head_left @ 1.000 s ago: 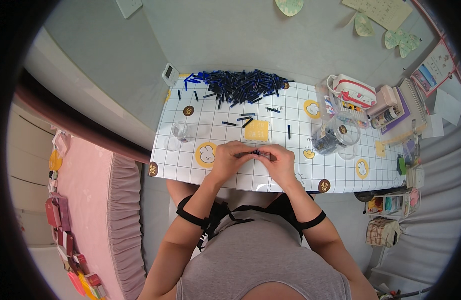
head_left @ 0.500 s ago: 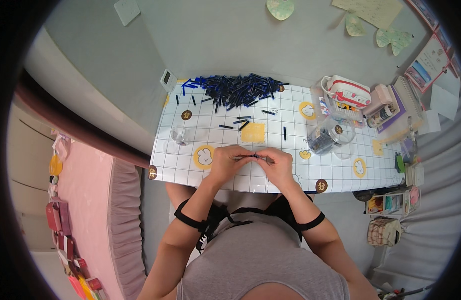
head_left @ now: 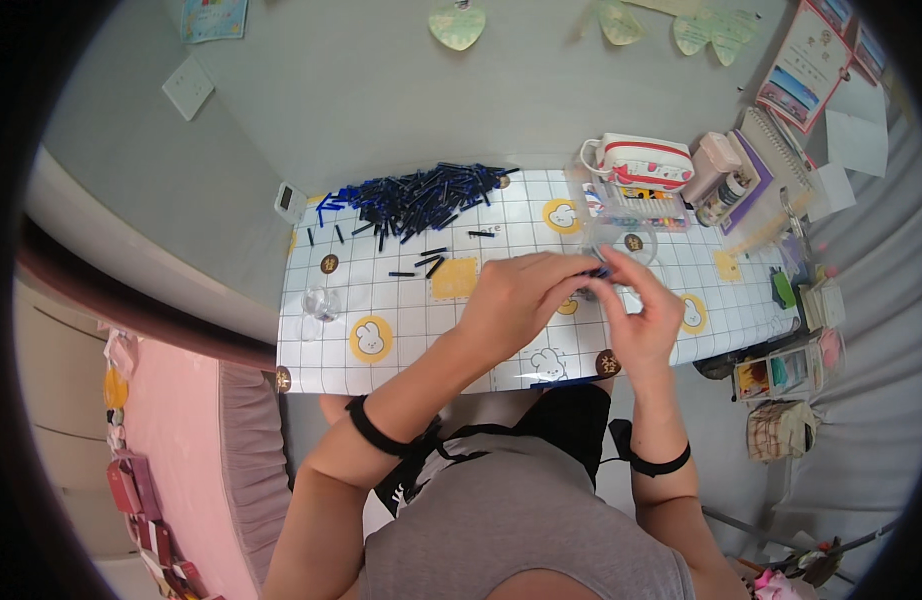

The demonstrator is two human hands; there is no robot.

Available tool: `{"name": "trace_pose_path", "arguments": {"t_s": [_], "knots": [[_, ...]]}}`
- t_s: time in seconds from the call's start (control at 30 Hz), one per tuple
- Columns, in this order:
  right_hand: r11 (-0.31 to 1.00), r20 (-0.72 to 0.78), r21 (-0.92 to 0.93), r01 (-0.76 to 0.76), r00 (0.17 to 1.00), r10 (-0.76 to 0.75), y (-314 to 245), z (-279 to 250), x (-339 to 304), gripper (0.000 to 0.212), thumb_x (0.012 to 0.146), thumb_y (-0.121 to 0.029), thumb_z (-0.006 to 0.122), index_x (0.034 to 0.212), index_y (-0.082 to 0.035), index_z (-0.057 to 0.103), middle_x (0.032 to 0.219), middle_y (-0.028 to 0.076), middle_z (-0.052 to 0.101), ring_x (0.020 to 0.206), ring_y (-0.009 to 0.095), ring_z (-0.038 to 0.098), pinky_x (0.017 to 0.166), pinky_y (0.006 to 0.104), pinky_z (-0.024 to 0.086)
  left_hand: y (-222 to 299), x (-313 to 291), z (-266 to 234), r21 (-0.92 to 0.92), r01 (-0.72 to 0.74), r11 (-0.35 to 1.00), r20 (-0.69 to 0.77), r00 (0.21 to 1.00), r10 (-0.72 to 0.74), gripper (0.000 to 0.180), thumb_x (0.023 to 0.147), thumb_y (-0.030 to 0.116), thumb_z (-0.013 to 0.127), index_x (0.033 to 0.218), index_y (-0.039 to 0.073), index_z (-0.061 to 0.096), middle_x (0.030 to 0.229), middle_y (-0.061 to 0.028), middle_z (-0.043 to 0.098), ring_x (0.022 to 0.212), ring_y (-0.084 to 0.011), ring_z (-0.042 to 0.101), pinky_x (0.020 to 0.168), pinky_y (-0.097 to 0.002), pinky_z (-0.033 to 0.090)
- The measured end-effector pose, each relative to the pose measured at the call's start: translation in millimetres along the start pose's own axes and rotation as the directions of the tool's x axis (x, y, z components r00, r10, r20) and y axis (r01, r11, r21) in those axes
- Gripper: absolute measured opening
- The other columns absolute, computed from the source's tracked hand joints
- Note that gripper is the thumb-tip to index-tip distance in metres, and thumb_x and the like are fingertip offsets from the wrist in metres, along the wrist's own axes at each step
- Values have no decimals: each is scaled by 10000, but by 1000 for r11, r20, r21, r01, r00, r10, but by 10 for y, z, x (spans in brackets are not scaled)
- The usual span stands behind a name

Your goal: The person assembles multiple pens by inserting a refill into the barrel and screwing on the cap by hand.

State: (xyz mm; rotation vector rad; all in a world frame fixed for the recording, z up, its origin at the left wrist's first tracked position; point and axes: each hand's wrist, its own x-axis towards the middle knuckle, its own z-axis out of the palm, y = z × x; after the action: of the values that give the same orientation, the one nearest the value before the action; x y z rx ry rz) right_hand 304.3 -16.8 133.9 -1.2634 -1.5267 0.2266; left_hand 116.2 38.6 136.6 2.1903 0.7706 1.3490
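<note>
My left hand (head_left: 516, 305) reaches across to the right, its fingertips closed on a small dark blue tube (head_left: 599, 271) that looks like an ink cartridge. The thumb and forefinger of my right hand (head_left: 649, 318) pinch around the same spot. Just behind and below the fingers stands a clear jar (head_left: 653, 243), mostly hidden; dark pieces show in it. A big heap of dark blue and black ink cartridges (head_left: 421, 200) lies along the wall, left of the hands. Several loose cartridges, one by the yellow square (head_left: 403, 274), lie in front of the heap.
A small clear cup (head_left: 322, 303) stands on the left of the table. At the back right are a white and red pouch (head_left: 644, 162), a clear bin (head_left: 636, 205), a dark-labelled bottle (head_left: 721, 198) and notebooks (head_left: 771, 150). A small white display (head_left: 290, 203) leans in the left corner.
Both hands have moved together from the table's front middle to the right, up to the clear jar. The view has shifted rightward. A loose cartridge near the jar no longer shows.
</note>
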Motion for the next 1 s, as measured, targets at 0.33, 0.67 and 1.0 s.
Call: {"name": "trace_pose_path", "arguments": {"t_s": [0.33, 0.67, 1.0], "knots": [[979, -48, -200, 46, 997, -57, 517, -340, 313, 296, 956, -11, 786, 1248, -44, 812, 1085, 140, 829, 971, 315, 788, 892, 378, 615, -317, 455, 829, -24, -52, 998, -52, 997, 50, 234, 941, 92, 836, 1171, 59, 822, 1047, -123, 837, 906, -267, 821, 768, -331, 642], [908, -88, -368, 202, 964, -250, 442, -158, 175, 264, 1016, -70, 699, 1265, -28, 776, 1454, 128, 689, 1315, 362, 610, 1082, 459, 513, -435, 122, 310, 244, -72, 967, -133, 985, 106, 271, 1014, 66, 729, 1281, 38, 771, 1395, -131, 756, 1384, -367, 653, 1176, -470, 495], [981, 361, -81, 177, 922, -136, 365, 851, -170, 308, 974, 24, 680, 1277, -16, 721, 1329, 156, 663, 1236, 383, 623, 1042, 463, 543, -1396, -1068, -1036, 495, 347, 796, -271, 933, -238, 257, 947, -59, 685, 1182, 4, 769, 1265, -163, 762, 1180, -402, 689, 1025, -462, 562]]}}
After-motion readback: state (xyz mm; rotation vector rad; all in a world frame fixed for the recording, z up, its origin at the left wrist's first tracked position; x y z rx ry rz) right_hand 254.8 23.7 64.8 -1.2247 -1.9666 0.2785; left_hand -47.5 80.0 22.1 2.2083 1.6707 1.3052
